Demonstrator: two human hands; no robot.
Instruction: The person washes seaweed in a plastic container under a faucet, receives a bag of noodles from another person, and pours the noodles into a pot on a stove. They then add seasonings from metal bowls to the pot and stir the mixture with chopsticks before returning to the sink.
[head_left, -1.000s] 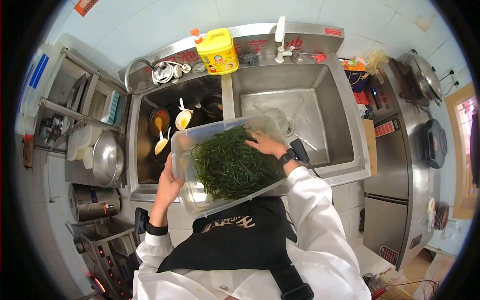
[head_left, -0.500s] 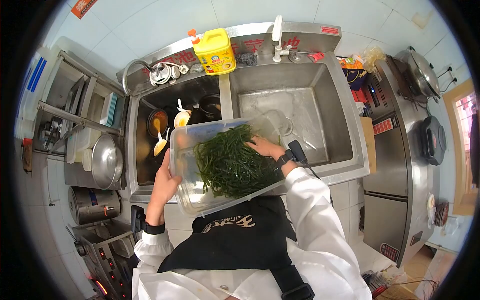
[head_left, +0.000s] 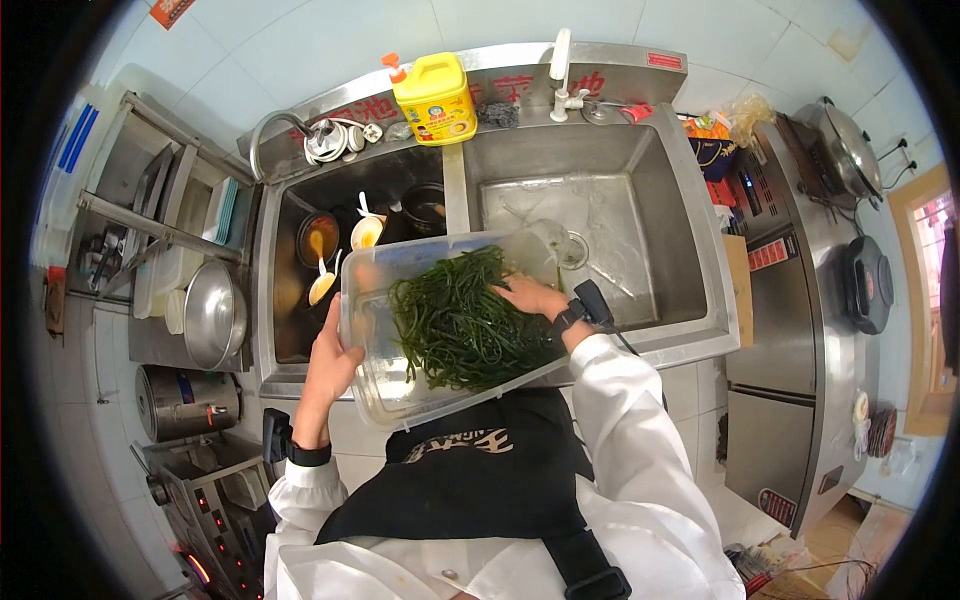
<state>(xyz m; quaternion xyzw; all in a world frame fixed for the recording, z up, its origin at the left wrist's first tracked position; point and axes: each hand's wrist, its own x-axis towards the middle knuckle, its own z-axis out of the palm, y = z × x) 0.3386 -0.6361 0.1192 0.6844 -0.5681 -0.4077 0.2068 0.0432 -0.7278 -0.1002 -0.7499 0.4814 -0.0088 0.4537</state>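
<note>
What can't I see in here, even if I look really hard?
All in the head view:
- Right hand's fingertips: hidden in the green strands.
- The tub's bottom under the strands: covered by them.
- Small print on the yellow jug: too small to read.
- The doorway's far side: cut off by the dark edge.

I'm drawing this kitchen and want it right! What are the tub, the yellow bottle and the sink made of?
The tub: probably smooth plastic, as it's see-through with a moulded rim. The yellow bottle: likely glossy plastic, with its handle shaped in. The sink: looks like stainless steel, grey with a dull shine.
</note>
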